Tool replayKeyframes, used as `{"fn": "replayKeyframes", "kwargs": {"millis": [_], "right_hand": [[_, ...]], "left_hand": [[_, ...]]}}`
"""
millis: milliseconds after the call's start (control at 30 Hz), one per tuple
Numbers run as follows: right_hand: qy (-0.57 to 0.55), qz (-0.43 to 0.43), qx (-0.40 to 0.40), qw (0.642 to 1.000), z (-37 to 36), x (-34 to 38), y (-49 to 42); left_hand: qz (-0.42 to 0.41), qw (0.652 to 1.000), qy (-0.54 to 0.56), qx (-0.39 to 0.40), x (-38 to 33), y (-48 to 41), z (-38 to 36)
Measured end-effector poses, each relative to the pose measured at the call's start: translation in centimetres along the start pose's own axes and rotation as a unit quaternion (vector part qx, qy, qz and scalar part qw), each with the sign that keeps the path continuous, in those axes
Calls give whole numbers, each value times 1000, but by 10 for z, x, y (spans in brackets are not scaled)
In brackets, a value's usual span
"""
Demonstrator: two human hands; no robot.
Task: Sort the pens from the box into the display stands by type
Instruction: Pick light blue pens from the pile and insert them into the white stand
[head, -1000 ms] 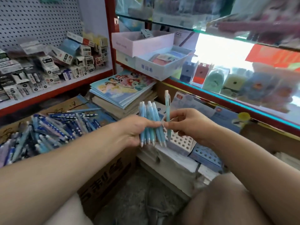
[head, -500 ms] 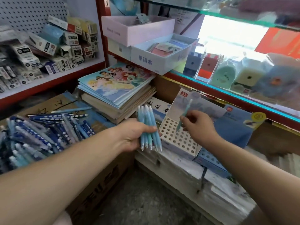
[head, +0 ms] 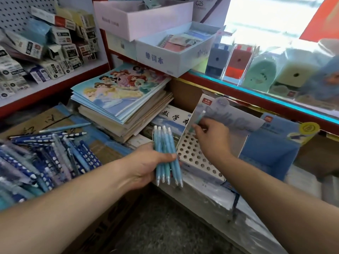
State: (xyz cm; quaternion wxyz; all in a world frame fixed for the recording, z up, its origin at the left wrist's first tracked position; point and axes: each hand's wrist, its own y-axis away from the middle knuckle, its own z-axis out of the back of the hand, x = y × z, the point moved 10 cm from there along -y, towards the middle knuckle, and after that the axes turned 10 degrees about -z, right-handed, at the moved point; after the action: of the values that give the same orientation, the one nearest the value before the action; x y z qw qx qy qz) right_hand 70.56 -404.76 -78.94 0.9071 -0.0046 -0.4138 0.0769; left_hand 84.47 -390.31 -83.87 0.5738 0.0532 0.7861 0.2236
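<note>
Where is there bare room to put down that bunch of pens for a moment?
Bare spots: the cardboard strip between the pen pile and the notebook stack, and the plastic-wrapped ledge in front of the white holed stand. Its visible holes are empty. The pen pile and the shelf of small boxes are crowded.

Lower half of single pen [head: 199, 119] hidden behind right hand [head: 211, 142]; pen pile [head: 36, 158] cut off by left edge, blurred.
</note>
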Motion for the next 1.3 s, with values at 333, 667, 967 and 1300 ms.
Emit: {"fn": "replayKeyframes", "kwargs": {"millis": [333,667,967,1300], "right_hand": [[92,11,1,996,-16,-4,-7],[-15,-9,12,1000,-11,-11,-12],[66,32,-31,997,-9,3,-13],[91,50,-47,993,-10,6,-13]], "left_hand": [[0,1000,-1,8,4,-1,-3],[2,1000,2,8,2,2,-6],[1,1000,1,0,4,1,-8],[1,1000,7,12,6,2,-10]]}}
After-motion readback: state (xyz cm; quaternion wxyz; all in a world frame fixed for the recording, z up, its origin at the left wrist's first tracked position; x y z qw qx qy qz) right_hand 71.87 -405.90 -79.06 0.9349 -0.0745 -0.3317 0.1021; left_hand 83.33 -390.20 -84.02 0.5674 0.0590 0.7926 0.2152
